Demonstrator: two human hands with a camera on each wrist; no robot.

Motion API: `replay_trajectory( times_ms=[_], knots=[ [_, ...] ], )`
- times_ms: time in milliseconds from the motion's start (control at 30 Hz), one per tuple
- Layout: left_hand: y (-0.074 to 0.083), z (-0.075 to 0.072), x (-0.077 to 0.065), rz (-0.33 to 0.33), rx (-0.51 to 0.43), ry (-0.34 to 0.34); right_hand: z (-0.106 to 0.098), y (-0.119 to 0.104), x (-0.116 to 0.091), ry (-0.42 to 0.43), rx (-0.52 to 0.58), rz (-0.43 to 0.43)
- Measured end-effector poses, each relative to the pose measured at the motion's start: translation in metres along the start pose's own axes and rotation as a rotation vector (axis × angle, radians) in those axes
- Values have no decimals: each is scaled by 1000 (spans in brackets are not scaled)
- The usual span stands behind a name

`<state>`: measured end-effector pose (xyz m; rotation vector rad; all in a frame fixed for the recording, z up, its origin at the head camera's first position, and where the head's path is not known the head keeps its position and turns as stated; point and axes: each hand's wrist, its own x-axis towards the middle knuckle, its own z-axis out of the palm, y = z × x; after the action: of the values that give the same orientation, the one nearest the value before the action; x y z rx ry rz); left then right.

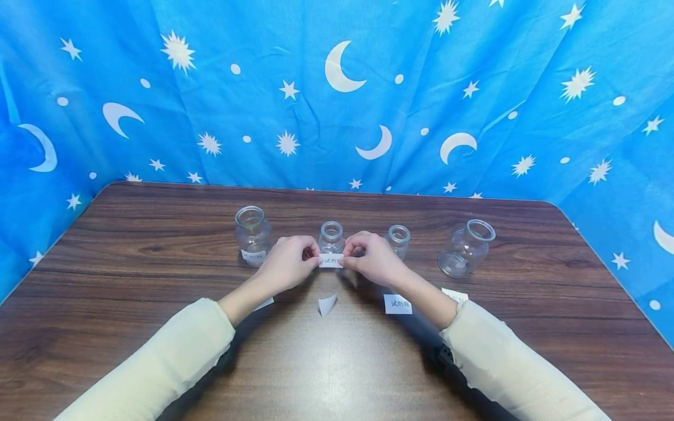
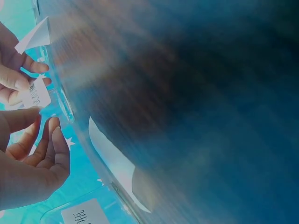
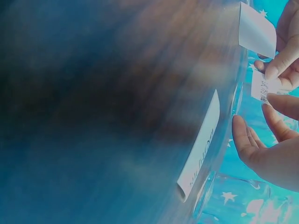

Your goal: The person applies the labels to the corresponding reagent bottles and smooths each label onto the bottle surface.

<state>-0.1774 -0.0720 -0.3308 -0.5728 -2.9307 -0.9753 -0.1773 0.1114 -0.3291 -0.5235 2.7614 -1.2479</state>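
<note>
In the head view, both hands meet at a small glass jar (image 1: 332,231) in the middle of the table. A white printed label (image 1: 331,261) lies across the front of this jar. My left hand (image 1: 286,260) pinches the label's left end between thumb and index finger. At the other end, my right hand (image 1: 380,263) pinches its right edge the same way. The left wrist view shows the label (image 2: 36,94) stretched between the fingertips of both hands. Whether its back touches the glass, I cannot tell.
A larger jar (image 1: 251,231) with a label stands at left. Rightward are another small jar (image 1: 398,237), partly behind the right hand, and a large unlabelled jar (image 1: 466,248). A curled blank paper (image 1: 327,304) and printed labels (image 1: 397,304) lie in front. A blue curtain (image 1: 295,105) hangs behind.
</note>
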Motion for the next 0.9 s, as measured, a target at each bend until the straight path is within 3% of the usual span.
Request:
replay_trajectory(
  times_ms=[500, 900],
  knots=[
    [0, 0, 1, 9, 7, 8, 0, 3, 4, -10, 26, 74],
    [-5, 1, 2, -10, -44, -7, 1, 4, 5, -9, 12, 76]
  ],
)
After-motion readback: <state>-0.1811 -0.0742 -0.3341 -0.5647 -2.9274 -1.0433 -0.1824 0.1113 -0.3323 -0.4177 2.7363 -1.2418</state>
